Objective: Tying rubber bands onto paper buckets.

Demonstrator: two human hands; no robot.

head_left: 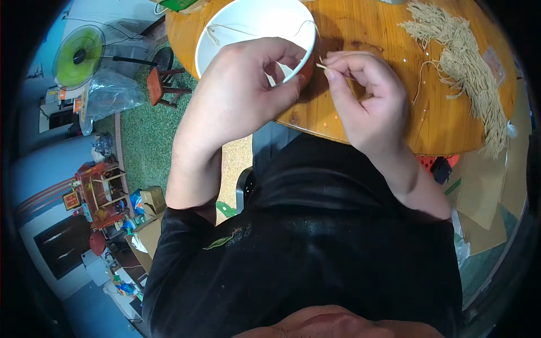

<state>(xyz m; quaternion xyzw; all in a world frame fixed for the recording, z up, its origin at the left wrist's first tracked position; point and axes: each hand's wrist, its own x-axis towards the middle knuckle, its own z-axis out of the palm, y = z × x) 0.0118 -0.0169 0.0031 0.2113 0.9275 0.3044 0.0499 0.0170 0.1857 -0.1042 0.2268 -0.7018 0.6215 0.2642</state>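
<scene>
My left hand [248, 79] reaches over the near right rim of a large white bowl [251, 18]. Its fingers curl down inside and its thumb presses by the rim outside, so the hand is closed on the edge. The fingertips are partly hidden. Just right of the bowl, my right hand [372, 90] is closed in a pinch, thumb against forefinger, on a thin tan cord [321, 66] whose short end sticks out. Inside the bowl a loose strand of string [212, 35] hangs at the left wall.
A long bundle of tan cords [465, 62] lies along the right side of the round wooden table [352, 17]. Small white and orange bits dot the tabletop. At the left stand a green fan [80, 55] and a small wooden stool [160, 86]. Cardboard [484, 191] lies lower right.
</scene>
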